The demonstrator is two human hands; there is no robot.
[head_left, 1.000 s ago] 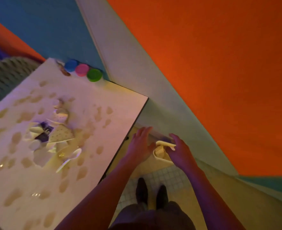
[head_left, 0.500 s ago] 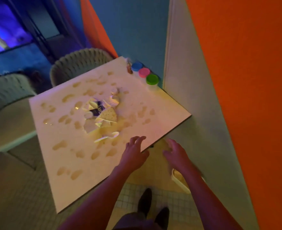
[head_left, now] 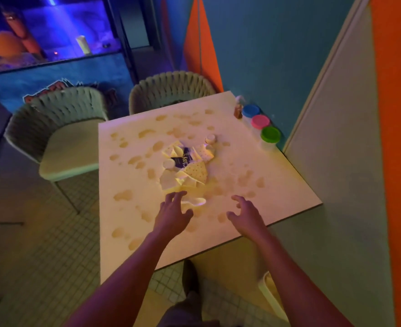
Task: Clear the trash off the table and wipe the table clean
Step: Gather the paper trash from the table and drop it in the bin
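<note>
Two bare hands are seen reaching over the near half of the white table (head_left: pixel 128 215), and nothing is held by either. The left hand (head_left: pixel 172 214) is extended palm down with its fingers spread and only lightly bent; its fingertips (head_left: pixel 179 194) lie at the near edge of the trash pile (head_left: pixel 186 165), just beside a white plastic spoon (head_left: pixel 196 202) that shows at 3 o'clock from the hand. Whether the spoon is actually touched cannot be told. The right hand (head_left: pixel 245 213) is held well apart from the pile, its fingers spread and curled like a loose claw above the tabletop.

The pile is set at the middle of the table: torn dotted paper, white scraps and a dark wrapper (head_left: pixel 183 160) printed "Clay". Brownish smears (head_left: pixel 122 195) are scattered across the whole surface. At 1 o'clock from the pile, three tubs with blue (head_left: pixel 251 110), pink (head_left: pixel 260 121) and green (head_left: pixel 270 134) lids are lined along the wall. A pale bin (head_left: pixel 269 293) is seen on the floor at 5 o'clock, beside the right forearm.
</note>
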